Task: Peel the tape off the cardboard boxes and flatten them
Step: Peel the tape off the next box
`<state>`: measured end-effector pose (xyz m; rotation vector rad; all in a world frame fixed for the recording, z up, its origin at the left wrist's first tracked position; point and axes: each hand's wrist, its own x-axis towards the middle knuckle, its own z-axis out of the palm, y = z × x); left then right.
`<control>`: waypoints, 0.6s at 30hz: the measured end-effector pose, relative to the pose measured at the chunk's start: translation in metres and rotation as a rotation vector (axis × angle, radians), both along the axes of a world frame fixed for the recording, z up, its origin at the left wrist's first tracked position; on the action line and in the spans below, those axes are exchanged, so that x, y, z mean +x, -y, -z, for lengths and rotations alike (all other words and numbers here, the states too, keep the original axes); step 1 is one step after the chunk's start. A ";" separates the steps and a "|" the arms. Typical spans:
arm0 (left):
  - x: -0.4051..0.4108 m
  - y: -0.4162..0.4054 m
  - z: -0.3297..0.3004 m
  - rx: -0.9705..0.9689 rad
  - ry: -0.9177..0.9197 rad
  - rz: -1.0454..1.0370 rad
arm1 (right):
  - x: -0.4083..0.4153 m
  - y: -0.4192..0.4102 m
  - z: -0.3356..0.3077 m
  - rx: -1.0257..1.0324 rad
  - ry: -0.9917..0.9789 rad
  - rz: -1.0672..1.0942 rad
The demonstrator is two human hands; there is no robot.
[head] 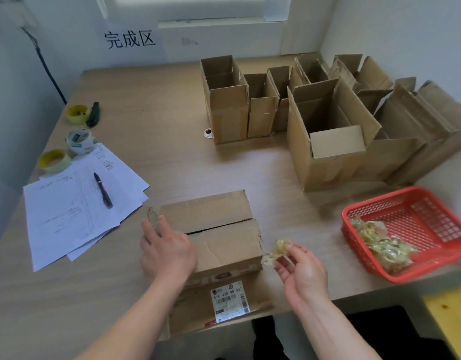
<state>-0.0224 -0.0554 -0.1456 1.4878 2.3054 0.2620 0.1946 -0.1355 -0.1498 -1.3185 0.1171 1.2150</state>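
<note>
Cardboard fills the far right of your table point(151, 105): a cluster of open boxes point(328, 131) standing upright, still unflattened. Nearer, the closed box point(224, 229) lies between your hands, its flap seam running left to right. Your left hand point(167, 250) rests flat on its left end, fingers straight. To your right, well apart from the box, the red basket point(406, 211) holds crumpled tape scraps point(380, 242). Your right hand point(302, 268), the nearer one, pinches a tape wad point(278, 252) at the box's right corner; the basket lies rightward.
</note>
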 end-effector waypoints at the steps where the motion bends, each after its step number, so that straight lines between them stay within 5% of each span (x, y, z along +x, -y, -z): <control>1: 0.007 -0.002 -0.001 0.004 -0.004 0.008 | 0.016 -0.002 -0.001 0.006 0.031 0.019; 6: 0.050 -0.010 -0.006 0.011 0.032 0.033 | 0.113 -0.017 -0.007 -0.013 0.390 0.034; 10: 0.083 -0.014 -0.008 0.022 0.027 0.058 | 0.183 -0.035 -0.004 -0.174 0.878 -0.030; 14: 0.096 -0.020 -0.006 0.018 -0.001 0.067 | 0.222 -0.034 0.017 -0.412 1.338 -0.361; 18: 0.095 -0.020 -0.005 -0.003 -0.017 0.079 | 0.233 -0.031 0.031 -0.514 1.363 -0.550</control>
